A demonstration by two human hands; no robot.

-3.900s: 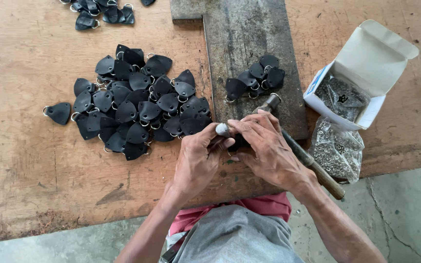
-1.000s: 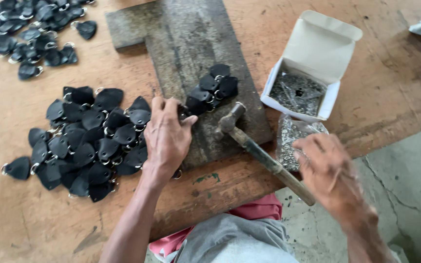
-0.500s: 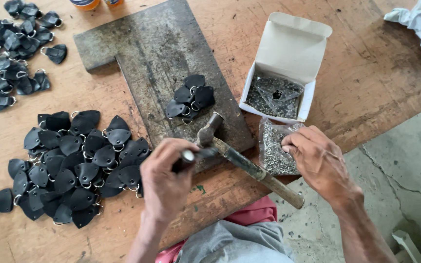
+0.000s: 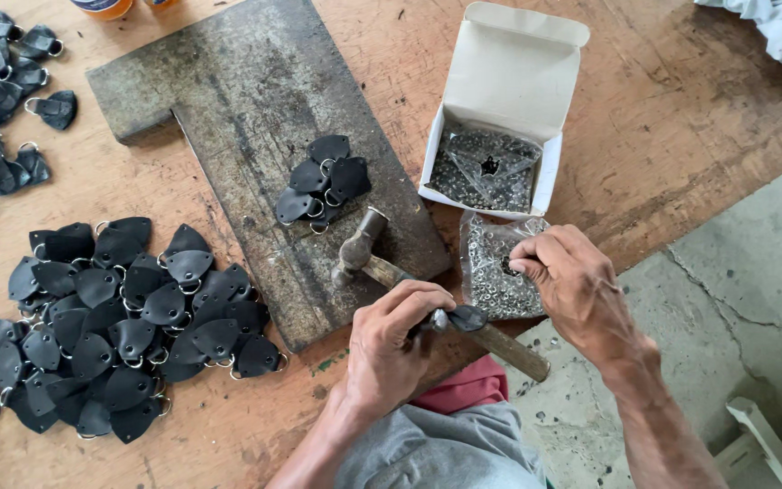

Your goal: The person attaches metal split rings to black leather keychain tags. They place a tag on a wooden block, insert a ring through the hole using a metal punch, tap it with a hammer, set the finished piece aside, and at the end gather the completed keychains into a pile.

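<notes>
1. The left hand (image 4: 389,349) curls its fingers tight around one black leather tab (image 4: 465,318), pinching it just over the hammer (image 4: 427,294) handle
2. The right hand (image 4: 576,285) narrows its fingertips into the clear bag of small metal rings (image 4: 492,272), touching the contents right of the hammer
3. The hammer lies slanted, its head on the dark wooden board (image 4: 255,136), its handle reaching past the table edge
4. A small stack of tabs (image 4: 323,186) sits above the hammer head; a large pile (image 4: 119,317) spreads well to its left
5. The open white box (image 4: 509,100) stands above the bag, with bare board beyond the hammer head
</notes>
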